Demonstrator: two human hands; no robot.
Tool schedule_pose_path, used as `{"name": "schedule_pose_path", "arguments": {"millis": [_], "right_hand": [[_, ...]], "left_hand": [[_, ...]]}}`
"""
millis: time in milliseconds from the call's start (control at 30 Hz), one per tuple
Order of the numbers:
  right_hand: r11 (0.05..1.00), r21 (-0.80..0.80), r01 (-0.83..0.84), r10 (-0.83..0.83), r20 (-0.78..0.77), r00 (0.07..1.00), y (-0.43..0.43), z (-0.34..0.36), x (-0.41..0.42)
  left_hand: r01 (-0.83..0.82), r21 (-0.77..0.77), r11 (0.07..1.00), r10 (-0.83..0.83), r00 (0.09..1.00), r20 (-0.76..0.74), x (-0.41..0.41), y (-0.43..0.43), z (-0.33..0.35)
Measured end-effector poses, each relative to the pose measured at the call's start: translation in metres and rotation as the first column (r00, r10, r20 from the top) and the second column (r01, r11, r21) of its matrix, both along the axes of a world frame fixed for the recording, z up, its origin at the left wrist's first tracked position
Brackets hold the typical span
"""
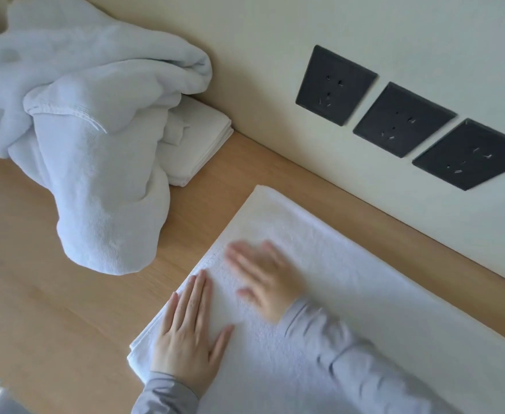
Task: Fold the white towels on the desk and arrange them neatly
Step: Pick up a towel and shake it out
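both hands flat, fingers spread, on folded terry towel (pixel 350 294): left hand (pixel 185 333) sharp, right hand (pixel 263 279) blurred, probably pressing. crumpled towel heap (pixel 90 150) on wood tabletop (pixel 36 294).

Bare tabletop (pixel 36 264) open at left, crumpled towel heap (pixel 90 144) blocking the far corner, wall (pixel 275 100) close behind flat towel (pixel 364 294)

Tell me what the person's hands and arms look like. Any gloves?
No gloves: the left hand and right hand are bare. I see no rings, though the right one is blurry. Both arms wear long, plain grey sleeves, the left sleeve and the right sleeve, wrinkled and ending at the wrists.
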State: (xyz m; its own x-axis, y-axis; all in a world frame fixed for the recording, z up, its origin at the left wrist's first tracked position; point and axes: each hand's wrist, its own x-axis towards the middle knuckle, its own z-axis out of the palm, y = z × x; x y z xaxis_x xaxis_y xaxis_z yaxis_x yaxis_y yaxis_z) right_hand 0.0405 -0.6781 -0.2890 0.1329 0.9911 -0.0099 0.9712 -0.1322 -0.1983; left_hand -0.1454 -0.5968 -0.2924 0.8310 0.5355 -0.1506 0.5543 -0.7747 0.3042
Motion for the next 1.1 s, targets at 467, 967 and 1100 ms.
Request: {"name": "schedule_pose_path", "arguments": {"millis": [467,967,1100], "right_hand": [[0.959,0.063,0.276,-0.269,-0.103,0.958,-0.019,0.008,-0.053],[0.685,-0.126,0.718,-0.709,0.113,0.696,-0.154,0.002,0.069],[0.848,0.060,0.527,-0.529,0.020,0.849,-0.142,0.001,-0.041]], "left_hand": [[-0.010,0.056,0.998,0.013,0.998,-0.056,0.004,-0.002,0.006],[-0.053,0.145,0.988,0.052,0.999,0.012,0.007,-0.020,0.004],[0.041,0.073,0.996,-0.049,0.994,0.100,0.025,-0.088,0.016]]}}
